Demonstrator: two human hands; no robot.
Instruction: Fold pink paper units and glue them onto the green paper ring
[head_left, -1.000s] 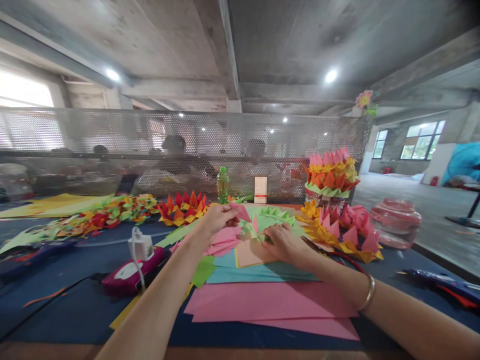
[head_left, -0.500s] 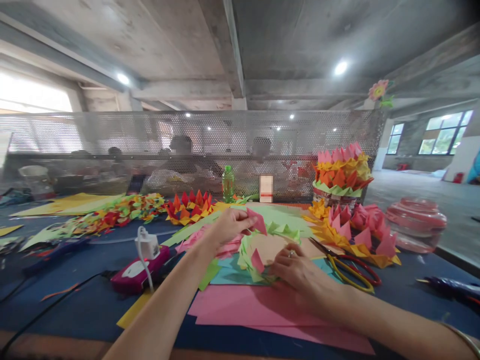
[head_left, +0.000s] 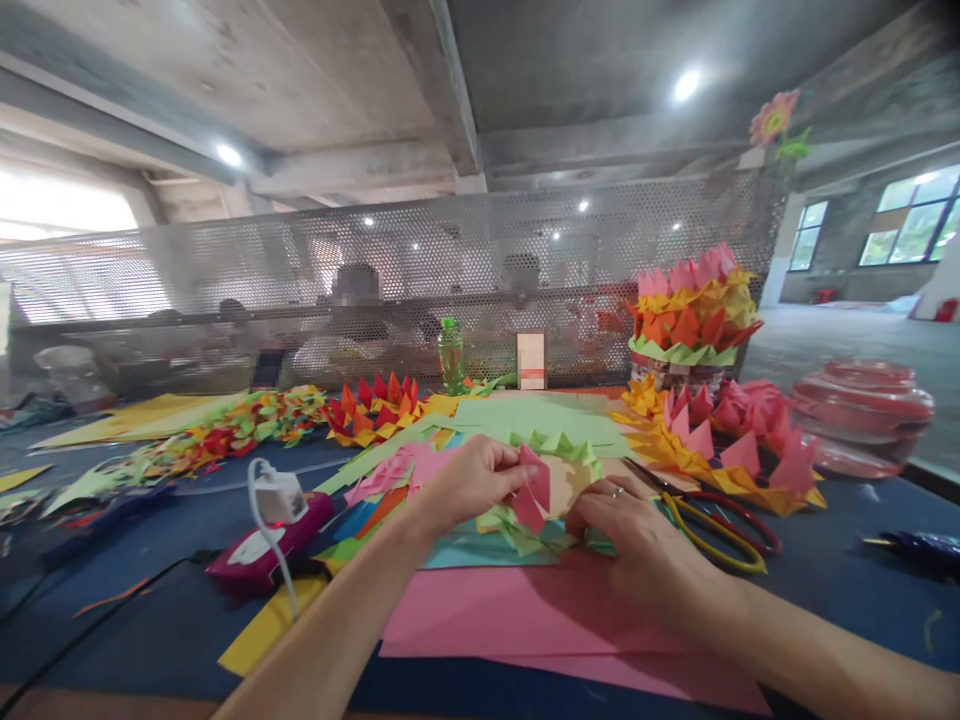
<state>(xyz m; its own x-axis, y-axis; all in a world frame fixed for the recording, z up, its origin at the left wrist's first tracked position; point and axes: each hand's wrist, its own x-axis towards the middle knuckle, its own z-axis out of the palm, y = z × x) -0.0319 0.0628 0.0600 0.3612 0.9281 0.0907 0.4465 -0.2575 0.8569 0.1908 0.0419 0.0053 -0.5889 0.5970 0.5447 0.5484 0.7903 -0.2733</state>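
My left hand (head_left: pixel 476 482) pinches a folded pink paper petal (head_left: pixel 533 490) between thumb and fingers, over the near left part of a ring of folded light-green paper (head_left: pixel 559 445). The ring lies on a tan base, with blue and pink sheets beneath it. My right hand (head_left: pixel 616 520) grips the ring's near right edge, its fingers curled around the folds; the fingertips are partly hidden. Pink paper sheets (head_left: pixel 480 610) spread out below both hands. To the right of my right hand lie scissors with yellow and red handles (head_left: pixel 716 540).
Pink and yellow paper petals (head_left: pixel 750 460) and a stacked paper tower (head_left: pixel 694 310) stand at the right, near a clear jar (head_left: pixel 862 415). A magenta power strip (head_left: pixel 274 545) with a white plug is at the left. A green bottle (head_left: pixel 451 358) stands before the mesh screen (head_left: pixel 420 260).
My left hand has brought the pink petal down and to the right, in front of the green ring. My right hand has shifted slightly right along the ring's edge. The view has tilted slightly.
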